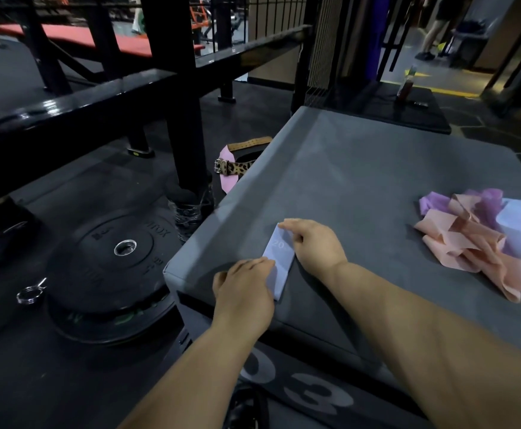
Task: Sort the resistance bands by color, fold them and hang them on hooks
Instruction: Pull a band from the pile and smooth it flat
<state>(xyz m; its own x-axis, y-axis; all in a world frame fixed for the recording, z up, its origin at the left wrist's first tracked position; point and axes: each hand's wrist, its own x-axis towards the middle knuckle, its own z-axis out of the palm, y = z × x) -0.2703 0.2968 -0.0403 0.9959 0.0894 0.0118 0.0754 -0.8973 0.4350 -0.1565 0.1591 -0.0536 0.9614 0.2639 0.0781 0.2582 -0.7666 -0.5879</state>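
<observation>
Folded lavender band (279, 262) lying flat near the lower-left corner of the grey padded counter (361, 168), a neat rectangle with a faint "20" printed on it. Pinned at both ends: left hand (243, 289) covering the near end, fingers (260, 264) laid flat and close together on top; right hand (313, 243) pressing the far end, fingertips on the corner. Can't really tell how many layers, hands hiding the edges. Messy pile of bands (482, 239) over at the right edge, soft and crumpled, peach, purple and pale lavender, partly cut off by the frame. Down on the dark floor at left, a black rubber weight plate (107, 264) with a metal collar (30, 294) beside it, and a leopard-print belt (237, 167) half hidden behind the counter.
</observation>
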